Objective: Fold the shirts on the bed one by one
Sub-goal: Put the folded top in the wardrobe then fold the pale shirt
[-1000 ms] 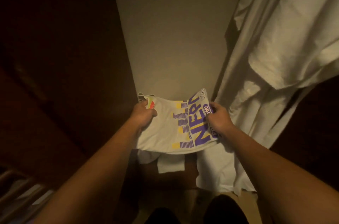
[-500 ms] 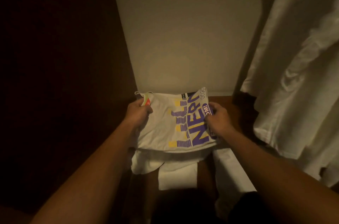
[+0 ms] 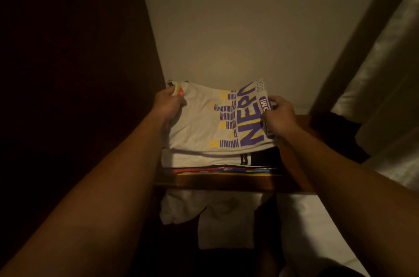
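A folded white shirt (image 3: 204, 125) with purple and yellow lettering is held flat between both hands. My left hand (image 3: 167, 104) grips its left edge near the collar tag. My right hand (image 3: 277, 115) pinches its right edge over the print. The shirt hovers just above a stack of folded shirts (image 3: 217, 163) on a wooden shelf (image 3: 226, 182); the stack shows a white layer, a black one and a multicoloured one at the bottom.
A dark wooden panel (image 3: 79, 72) rises on the left, a pale wall (image 3: 249, 27) behind. White cloth (image 3: 204, 211) hangs below the shelf. A black garment (image 3: 335, 134) lies at the shelf's right, and pale curtain fabric (image 3: 385, 72) hangs beyond it.
The view has closed in on the shelf and the curtain has slid out to the right. Both hands have carried the folded shirt forward over the stack, which is now visible.
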The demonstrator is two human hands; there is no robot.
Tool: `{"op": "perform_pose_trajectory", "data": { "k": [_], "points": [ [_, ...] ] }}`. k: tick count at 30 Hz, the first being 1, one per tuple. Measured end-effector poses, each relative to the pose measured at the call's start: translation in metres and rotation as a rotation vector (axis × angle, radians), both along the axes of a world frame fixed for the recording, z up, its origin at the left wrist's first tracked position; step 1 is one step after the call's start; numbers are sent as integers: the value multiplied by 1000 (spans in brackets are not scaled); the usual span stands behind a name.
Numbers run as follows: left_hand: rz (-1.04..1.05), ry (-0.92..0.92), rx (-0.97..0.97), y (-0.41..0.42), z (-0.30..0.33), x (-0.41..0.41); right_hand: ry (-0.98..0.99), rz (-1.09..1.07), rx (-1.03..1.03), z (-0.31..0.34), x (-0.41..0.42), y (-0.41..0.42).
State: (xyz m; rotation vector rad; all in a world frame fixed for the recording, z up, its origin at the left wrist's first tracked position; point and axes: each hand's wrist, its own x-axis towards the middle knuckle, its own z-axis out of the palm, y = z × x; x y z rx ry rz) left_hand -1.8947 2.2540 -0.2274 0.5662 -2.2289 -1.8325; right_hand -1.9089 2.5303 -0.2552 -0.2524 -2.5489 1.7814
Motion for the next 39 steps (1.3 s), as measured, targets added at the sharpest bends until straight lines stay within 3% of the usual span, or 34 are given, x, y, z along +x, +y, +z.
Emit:
{"op": "perform_pose_trajectory", "data": {
  "k": [6, 9, 13, 16, 18, 20, 22, 23, 25, 27, 30, 34, 37, 39],
  "points": [
    [-50, -129, -61, -14, -45, -1, -168, -19, 26, -38, 3, 8],
    [-101, -254, -189, -20, -68, 5, -195, -36, 8, -48, 6, 13],
    [32, -192, -229, -23, -77, -1, -134, -90, -42, -45, 0, 15],
    [50, -204, -309, -28, -85, 3, -174, -48, 35, -59, 5, 23],
    [26, -269, -530, -25, -95, 11, -206, 23, 259, -69, 9, 26],
    [16, -263, -936, -16, -102, 21, -152, 88, 621, -69, 11, 22],
    [-58, -64, -1268, -2, -103, 26, 54, 110, 908, -61, 14, 10],
    [-138, 22, -1337, 4, -106, 26, 168, 138, 982, -58, 15, 3],
    [-362, -7, -1345, 11, -114, 27, 241, 285, 1038, -60, 17, -6],
    [-530, -218, -1270, 8, -128, 29, 140, 495, 1107, -74, 17, -5],
    [-572, -397, -1147, 2, -137, 32, 41, 624, 1177, -88, 16, 8],
    [-544, -417, -1276, 8, -125, 33, -28, 668, 1206, -76, 12, 5],
    [-554, -329, -1456, 13, -105, 40, -55, 666, 1205, -59, 18, 6],
    [-610, -280, -1467, 18, -89, 46, -33, 662, 1207, -50, 26, 9]
  ]
}}
